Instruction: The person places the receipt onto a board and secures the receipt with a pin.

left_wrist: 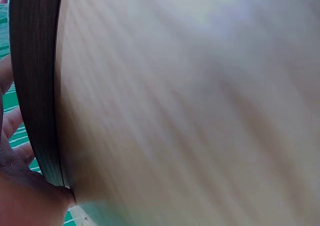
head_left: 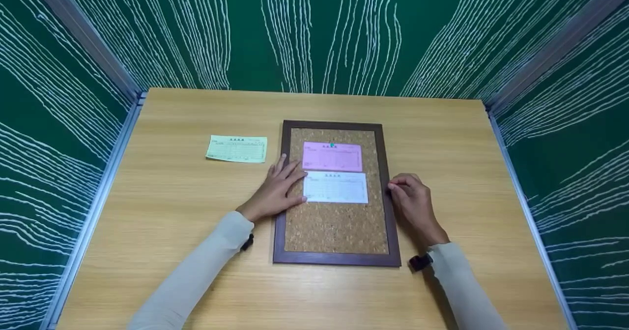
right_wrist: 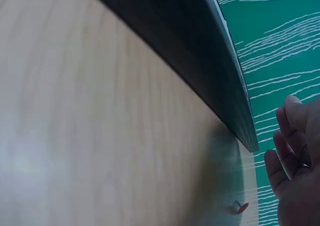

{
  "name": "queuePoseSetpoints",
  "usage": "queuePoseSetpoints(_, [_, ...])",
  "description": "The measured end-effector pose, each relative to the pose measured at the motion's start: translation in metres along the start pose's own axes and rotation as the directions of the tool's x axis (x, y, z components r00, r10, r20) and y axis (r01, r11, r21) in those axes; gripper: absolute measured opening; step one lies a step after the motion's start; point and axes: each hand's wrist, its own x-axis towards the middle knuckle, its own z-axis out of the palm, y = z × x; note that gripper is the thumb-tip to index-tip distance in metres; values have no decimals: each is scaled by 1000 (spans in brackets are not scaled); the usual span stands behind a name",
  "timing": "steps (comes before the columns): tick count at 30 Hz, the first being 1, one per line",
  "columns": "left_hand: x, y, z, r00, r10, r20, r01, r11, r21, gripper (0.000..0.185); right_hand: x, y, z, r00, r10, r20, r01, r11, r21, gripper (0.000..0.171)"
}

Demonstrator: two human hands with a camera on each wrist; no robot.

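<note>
- A cork board (head_left: 339,222) in a dark wooden frame lies flat on the middle of the tabletop (head_left: 172,212).
- A pink slip (head_left: 332,157) sits on the upper part of the cork, held by a green pushpin (head_left: 332,145) at its top edge.
- A white slip (head_left: 335,187) lies just below the pink one, their edges close together.
- The left hand (head_left: 279,187) lies flat with straight, spread fingers across the board's left frame, fingertips touching the white slip's left edge.
- The right hand (head_left: 412,198) rests beside the board's right frame, fingers curled inward; whether it pinches anything I cannot tell.
- In the right wrist view a red pushpin (right_wrist: 241,207) lies on the tabletop near that hand.
- A yellow slip (head_left: 237,149) lies on the tabletop left of the board, well apart from both hands.
</note>
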Motion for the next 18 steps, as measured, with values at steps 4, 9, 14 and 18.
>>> queuePoseSetpoints(4, [0,-1,2,1000,-1,0,1,1000,2,73,3,11,3,998,51,32,-51,999,-9,6])
queuePoseSetpoints(9, [0,-3,2,1000,-1,2,1,1000,4,73,8,12,7,993,77,92,-77,997,2,5])
queuePoseSetpoints(14, [0,-3,2,1000,4,-1,-4,1000,-1,73,12,9,12,986,79,145,-83,996,21,5])
queuePoseSetpoints(18, [0,-1,0,1000,-2,3,2,1000,-5,73,15,5,15,979,99,180,-104,994,19,5])
